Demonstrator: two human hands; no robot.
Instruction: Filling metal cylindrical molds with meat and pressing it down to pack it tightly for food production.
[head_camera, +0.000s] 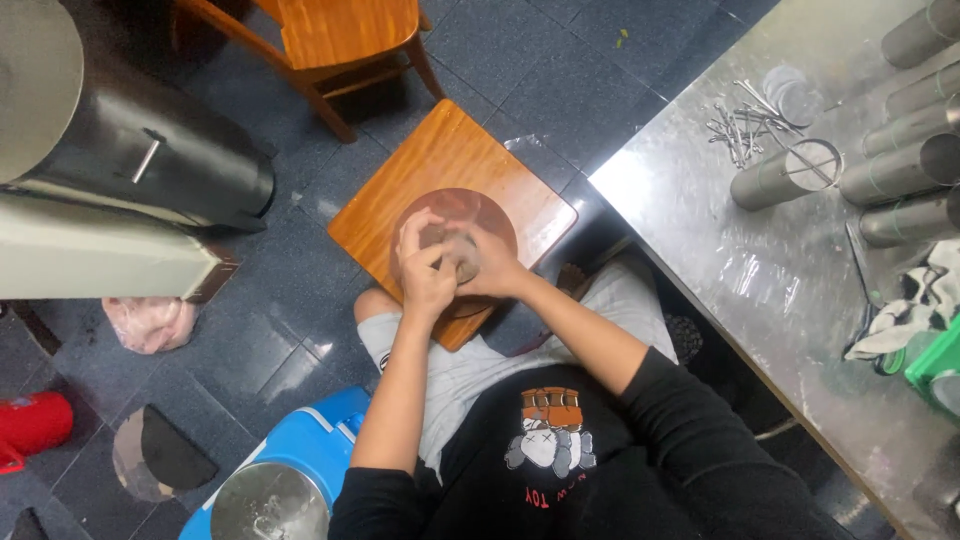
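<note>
stool (455, 160): orange-brown wood | disc (455, 205): reddish-brown | floor (560, 70): dark speckled tiles | cooler (320, 425): blue

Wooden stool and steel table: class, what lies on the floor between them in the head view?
Between the wooden stool and steel table, the head view shows only bare dark floor tiles.

Even indoor light from above, fairly bright. The steel worktop (760, 250) throws white glare near its corner, and the dark floor tiles (560, 80) shine faintly. The hands (455, 262) are smeared by motion blur. Wide-angle bending shows at the edges.
</note>
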